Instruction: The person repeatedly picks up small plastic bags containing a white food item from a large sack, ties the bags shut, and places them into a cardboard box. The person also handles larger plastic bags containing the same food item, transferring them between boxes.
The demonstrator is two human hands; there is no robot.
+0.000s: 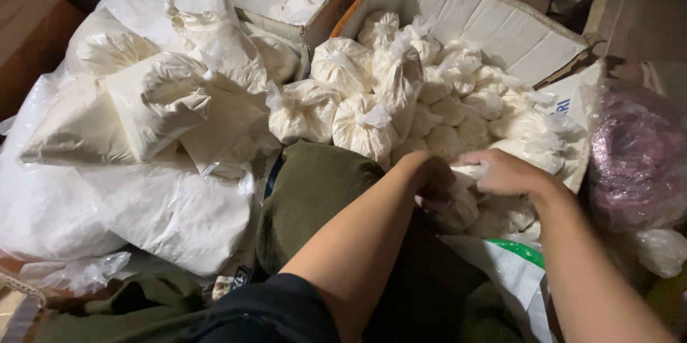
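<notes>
Small knotted bag of white powder [469,171] at the near edge of the cardboard box [501,28], clamped between fingers of left hand [427,173] and right hand [508,171]; larger powder bags [157,99] left of the box.

A: Colours, quick. Small tied bags [361,124]?
B: Clear plastic, off-white powder inside, creamy under the light.
A: Big sacks [154,103] on the left?
B: Same cream-white, translucent film, no print.
A: Cardboard box [494,24]?
B: White lining inside, brown raw edges, a bit of blue lettering on one white flap.
A: Bag at the far right [637,153]?
B: Clear, contents purplish-pink.
A: Trousers [315,192]?
B: Olive green, plain. Sleeve [268,311] is black.
A: Packet [512,264] near the bottom right?
B: White with a green band.
A: Floor [32,28]?
B: Brown, wood-toned, dim.
</notes>
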